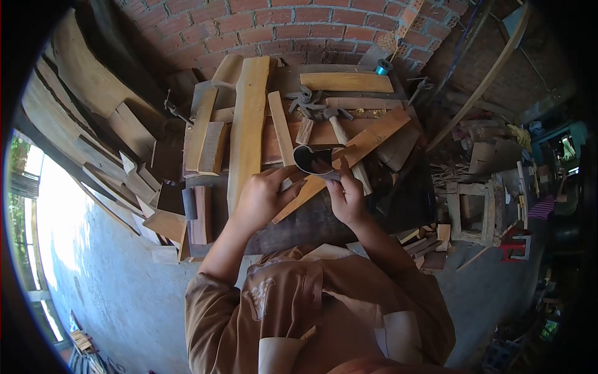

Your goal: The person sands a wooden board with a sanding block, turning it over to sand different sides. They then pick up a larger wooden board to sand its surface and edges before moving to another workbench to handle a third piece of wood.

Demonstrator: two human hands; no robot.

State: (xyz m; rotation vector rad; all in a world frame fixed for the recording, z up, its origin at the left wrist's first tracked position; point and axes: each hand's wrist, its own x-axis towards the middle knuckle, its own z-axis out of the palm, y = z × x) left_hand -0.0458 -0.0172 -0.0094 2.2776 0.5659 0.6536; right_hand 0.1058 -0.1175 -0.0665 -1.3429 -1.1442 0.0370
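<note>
Gripping a curled dark sheet at frame centre, the left hand and right hand are clamped on its opposite sides above the table, with a hammer just beyond, a teal spool upper right of centre, and a brick wall across the top.

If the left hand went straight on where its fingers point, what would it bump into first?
The curled dark sheet, which the left hand seems to be holding; past that, probably the right hand, though depth is hard to judge.
</note>
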